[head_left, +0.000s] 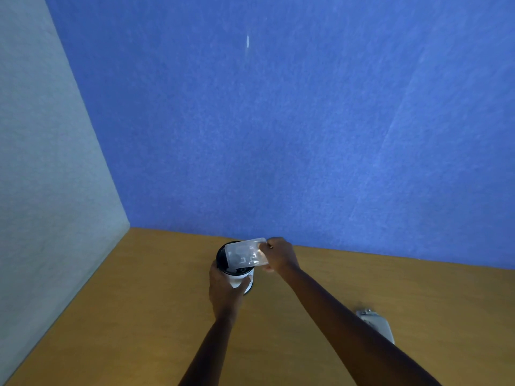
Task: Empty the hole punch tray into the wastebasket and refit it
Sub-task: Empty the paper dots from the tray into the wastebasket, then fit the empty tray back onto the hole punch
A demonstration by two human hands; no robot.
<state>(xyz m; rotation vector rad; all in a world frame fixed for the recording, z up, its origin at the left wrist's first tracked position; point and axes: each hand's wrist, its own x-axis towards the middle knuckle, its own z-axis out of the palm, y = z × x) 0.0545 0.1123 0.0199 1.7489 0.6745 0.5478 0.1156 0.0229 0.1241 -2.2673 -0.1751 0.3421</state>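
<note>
Starting nearest us, we see the hole punch (376,324) lying on the wooden desk (139,316), partly hidden behind the right forearm and well apart from the work. Further out, our left hand (224,291) wraps closed around the side of the small wastebasket (242,277), steadying it. Just beyond, our right hand (278,256) pinches one short end of the clear plastic tray (245,256), which hangs tilted over the basket's dark mouth (whether chads remain inside we cannot tell). We judge the tray light, thin, somewhat flexible and slick, so holding it by its rim edges suits better than squeezing its middle. Behind stands the blue wall (278,121).
</note>
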